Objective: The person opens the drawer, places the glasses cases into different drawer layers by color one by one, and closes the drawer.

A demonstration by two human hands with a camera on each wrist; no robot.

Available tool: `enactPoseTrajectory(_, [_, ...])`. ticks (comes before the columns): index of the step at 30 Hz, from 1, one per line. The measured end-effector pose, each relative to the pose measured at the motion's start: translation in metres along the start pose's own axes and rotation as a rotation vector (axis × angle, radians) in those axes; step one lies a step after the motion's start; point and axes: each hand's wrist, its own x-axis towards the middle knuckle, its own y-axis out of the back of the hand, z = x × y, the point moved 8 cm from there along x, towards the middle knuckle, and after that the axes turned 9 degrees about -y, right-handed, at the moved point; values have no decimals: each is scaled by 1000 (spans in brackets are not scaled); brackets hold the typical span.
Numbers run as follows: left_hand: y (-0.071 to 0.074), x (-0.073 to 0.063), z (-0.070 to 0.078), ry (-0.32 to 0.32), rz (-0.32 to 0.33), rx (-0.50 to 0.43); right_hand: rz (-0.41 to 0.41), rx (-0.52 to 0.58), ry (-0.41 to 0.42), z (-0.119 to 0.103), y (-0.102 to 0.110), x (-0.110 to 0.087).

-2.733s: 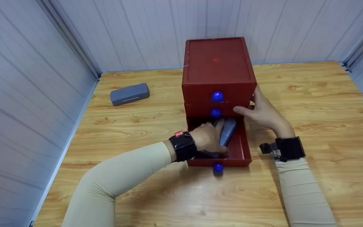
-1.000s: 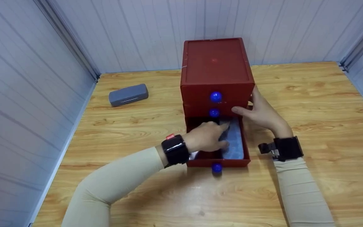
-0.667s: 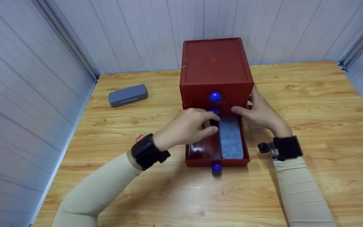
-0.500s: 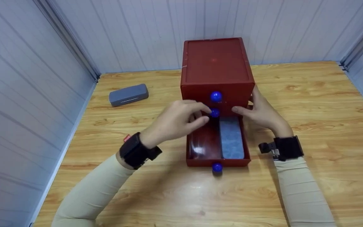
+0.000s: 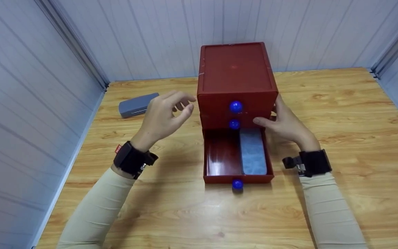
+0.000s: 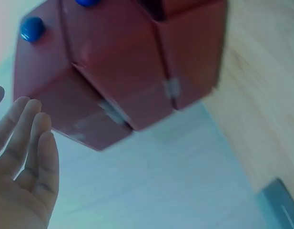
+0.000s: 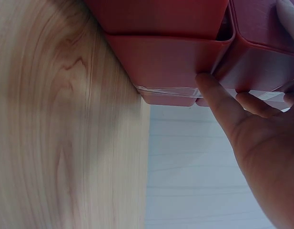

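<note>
A red three-drawer cabinet (image 5: 235, 74) with blue ball knobs stands at the back of the table. Its bottom drawer (image 5: 221, 155) is pulled out, the upper two are closed. Inside that drawer, along the right side, lies a blue glasses case (image 5: 253, 152). My right hand (image 5: 288, 127) grips the cabinet's right front edge, thumb on the front and fingers against the side. In the air left of the cabinet is my left hand (image 5: 162, 116), empty, its fingers loosely bent. Behind it on the table, partly covered in the head view, is a grey glasses case (image 5: 133, 105).
A wooden tabletop (image 5: 185, 214) spreads around the cabinet. White panel walls (image 5: 157, 38) rise behind it and at both sides. The drawer's front knob (image 5: 237, 184) juts toward me.
The blue case, tilted under my left hand earlier, now lies flat in the drawer. My left hand let go and moved out left toward the grey case. The right hand stayed put.
</note>
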Motion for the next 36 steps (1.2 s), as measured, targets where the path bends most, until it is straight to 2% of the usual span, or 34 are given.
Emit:
enactPoseTrajectory(6, [0,-17,-50,145,1,-1,2,-2,1,-2,-1,0])
enactPoseTrajectory(12, [-3,-35,-96,269,-69,43,3,-4,-3,-2,0,0])
enactPoseTrajectory(18, [1,-45,-135,380,-138,90,4,-9,-2,-2,0,0])
enactPoseTrajectory(26, [9,-57,-178,470,-238,208,3,-5,6,-1,-1,0])
enactPoseTrajectory(36, [7,-90,-213,554,-383,282,9,14,-7,-1,-1,-1])
